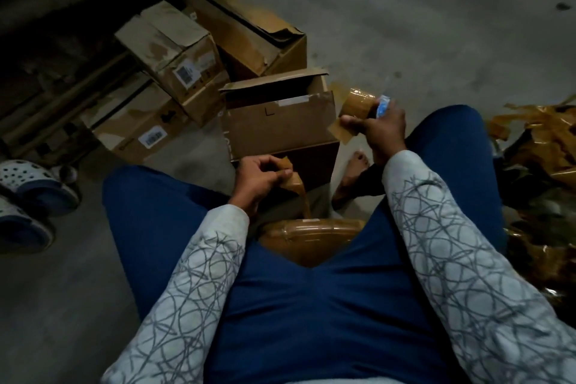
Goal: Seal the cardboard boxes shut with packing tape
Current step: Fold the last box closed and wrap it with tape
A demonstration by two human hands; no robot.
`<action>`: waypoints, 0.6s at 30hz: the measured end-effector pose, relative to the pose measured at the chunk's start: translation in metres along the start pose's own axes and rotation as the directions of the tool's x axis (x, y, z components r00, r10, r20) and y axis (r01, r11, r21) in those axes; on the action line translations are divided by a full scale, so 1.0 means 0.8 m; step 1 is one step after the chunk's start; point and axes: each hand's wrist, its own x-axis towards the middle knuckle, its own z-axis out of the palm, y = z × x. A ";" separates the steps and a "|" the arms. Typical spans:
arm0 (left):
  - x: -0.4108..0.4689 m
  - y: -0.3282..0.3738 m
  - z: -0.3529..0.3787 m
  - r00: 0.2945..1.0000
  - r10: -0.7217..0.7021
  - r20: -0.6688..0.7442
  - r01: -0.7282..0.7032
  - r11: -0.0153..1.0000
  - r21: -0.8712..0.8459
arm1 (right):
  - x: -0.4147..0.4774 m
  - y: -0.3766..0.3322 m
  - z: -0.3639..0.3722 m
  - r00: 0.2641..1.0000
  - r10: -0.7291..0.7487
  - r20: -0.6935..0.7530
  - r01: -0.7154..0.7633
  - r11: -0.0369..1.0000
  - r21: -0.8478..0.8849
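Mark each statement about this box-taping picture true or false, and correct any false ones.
1. The right hand holds a roll of brown tape. True.
2. The box just in front of the person's knees is taped shut. False: its top is open, with a flap raised.
3. The left hand pinches a strip of tape. True.
4. The sandals lie on the person's right. False: they lie on the left.

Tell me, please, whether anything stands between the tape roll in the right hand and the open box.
Nothing visible does: the tape roll in the right hand is just beside the open box. The left hand pinches a tape strip lower down, off that path.
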 end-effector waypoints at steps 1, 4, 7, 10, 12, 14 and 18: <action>-0.002 -0.001 0.001 1.000 0.008 0.010 -0.008 1.000 -0.002 | 0.000 0.000 0.001 1.000 -0.006 -0.002 0.006 1.000 -0.001; -0.008 0.002 0.002 0.996 0.048 0.073 -0.042 0.996 -0.073 | -0.003 -0.001 0.002 1.000 0.000 0.002 0.000 1.000 0.000; -0.003 -0.003 0.002 0.987 0.127 0.100 -0.133 0.990 0.052 | -0.004 0.000 0.002 1.000 -0.002 0.003 0.002 1.000 0.011; 0.013 -0.018 0.011 0.981 0.173 0.089 -0.194 0.908 0.372 | -0.002 -0.002 -0.002 1.000 0.010 -0.008 -0.010 0.999 0.039; 0.027 -0.027 0.024 0.982 0.177 0.065 -0.185 0.846 0.499 | -0.003 -0.004 -0.006 1.000 0.007 -0.014 -0.006 0.997 0.074; 0.039 -0.035 0.035 0.985 0.160 0.057 -0.163 0.798 0.580 | -0.005 -0.006 -0.010 1.000 0.008 -0.020 -0.006 0.995 0.104; 0.064 -0.058 0.048 1.000 0.011 -0.013 -0.001 0.801 0.598 | -0.015 -0.007 -0.024 1.000 0.004 -0.022 -0.001 0.993 0.117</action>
